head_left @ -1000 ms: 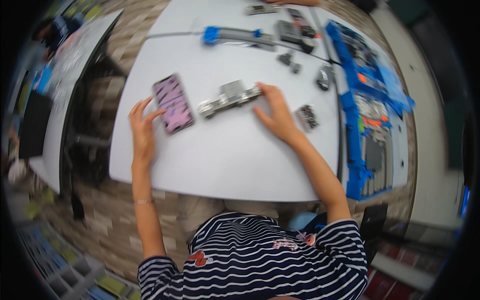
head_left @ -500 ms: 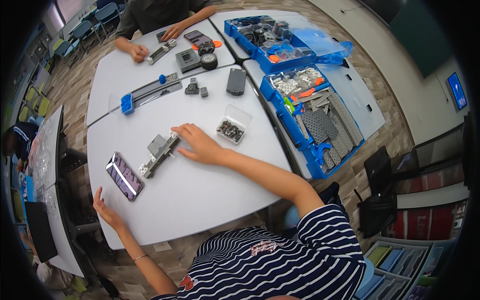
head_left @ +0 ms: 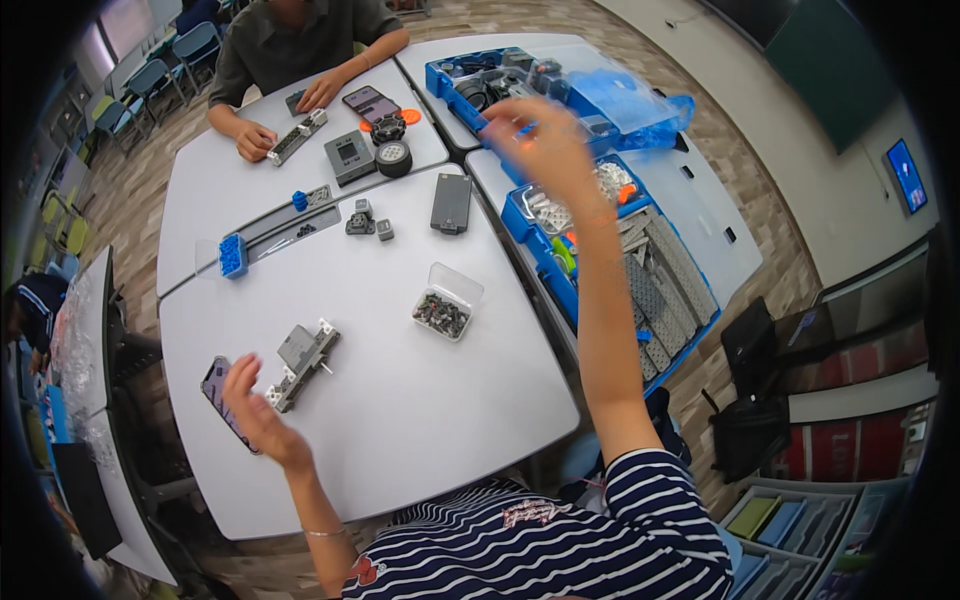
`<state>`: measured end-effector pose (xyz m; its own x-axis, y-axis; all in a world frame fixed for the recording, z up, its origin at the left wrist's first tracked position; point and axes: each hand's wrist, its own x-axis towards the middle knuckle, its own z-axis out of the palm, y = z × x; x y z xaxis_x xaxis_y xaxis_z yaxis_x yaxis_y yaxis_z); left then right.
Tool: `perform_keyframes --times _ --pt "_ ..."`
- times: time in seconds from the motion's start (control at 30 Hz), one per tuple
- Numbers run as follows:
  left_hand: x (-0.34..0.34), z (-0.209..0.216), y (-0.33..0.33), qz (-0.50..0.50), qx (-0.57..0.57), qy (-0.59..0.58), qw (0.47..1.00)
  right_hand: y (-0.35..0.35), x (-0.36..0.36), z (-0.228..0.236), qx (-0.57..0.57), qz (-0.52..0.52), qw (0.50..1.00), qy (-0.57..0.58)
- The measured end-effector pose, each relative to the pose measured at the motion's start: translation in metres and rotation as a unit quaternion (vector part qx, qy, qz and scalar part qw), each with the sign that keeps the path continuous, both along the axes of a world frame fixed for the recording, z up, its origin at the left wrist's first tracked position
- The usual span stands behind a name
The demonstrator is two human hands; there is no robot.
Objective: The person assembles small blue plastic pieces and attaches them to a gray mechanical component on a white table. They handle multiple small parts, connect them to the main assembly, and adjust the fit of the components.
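My left hand (head_left: 264, 418) hovers open by the assembly's lower end, fingers apart and holding nothing, covering part of a phone (head_left: 226, 400). An assembly of grey and white building pieces (head_left: 303, 360) lies untouched on the table, with a grey block on its side and a thin pin sticking out. Over the blue parts boxes, my right hand (head_left: 545, 150) is raised, somewhat blurred, its thumb and fingers apart with nothing visible between them. Beneath its forearm is the nearer blue box (head_left: 550, 272), filled with grey beams and plates (head_left: 680, 270) and small white parts.
A small clear box of pins (head_left: 442, 312) stands open mid-table. Behind it lie a dark grey block (head_left: 451, 203) and small grey modules (head_left: 361, 222). Across the table, a person's hands (head_left: 257, 140) hold a beam near wheels (head_left: 393, 157) and a grey controller (head_left: 349, 158).
My right hand has left the assembly and swung up and right over the blue boxes. My left hand has moved from the table's edge in over the phone. The view has shifted.
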<state>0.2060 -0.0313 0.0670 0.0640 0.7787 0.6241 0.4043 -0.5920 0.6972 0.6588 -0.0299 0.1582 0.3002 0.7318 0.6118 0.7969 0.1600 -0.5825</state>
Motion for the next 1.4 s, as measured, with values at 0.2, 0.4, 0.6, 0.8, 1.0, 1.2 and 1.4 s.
perform_keyframes --times 0.2,0.4,0.6,0.8,1.0,1.2,1.4 --pt "0.070 -0.003 -0.005 -0.151 -0.024 0.042 0.987 0.074 0.135 -0.044 -0.201 -0.193 0.960 -0.036" --pt "0.075 -0.016 -0.010 -0.212 -0.025 0.043 0.976 0.089 0.166 -0.099 -0.253 -0.216 0.939 -0.085" --pt "0.073 -0.022 -0.011 -0.224 -0.051 0.038 0.972 0.087 0.155 -0.088 -0.261 -0.230 0.931 -0.108" --pt "0.083 -0.045 -0.023 -0.265 -0.112 0.002 0.958 0.151 0.017 -0.060 -0.150 -0.059 0.971 -0.178" --pt "0.095 -0.070 -0.032 -0.297 -0.132 -0.012 0.946 0.263 -0.151 -0.082 -0.191 0.279 0.920 -0.200" --pt "0.098 -0.077 -0.040 -0.296 -0.114 -0.019 0.948 0.312 -0.163 -0.117 -0.326 0.186 0.890 -0.260" --pt "0.100 -0.083 -0.043 -0.291 -0.109 -0.037 0.950 0.311 -0.145 -0.133 -0.328 0.201 0.895 -0.227"
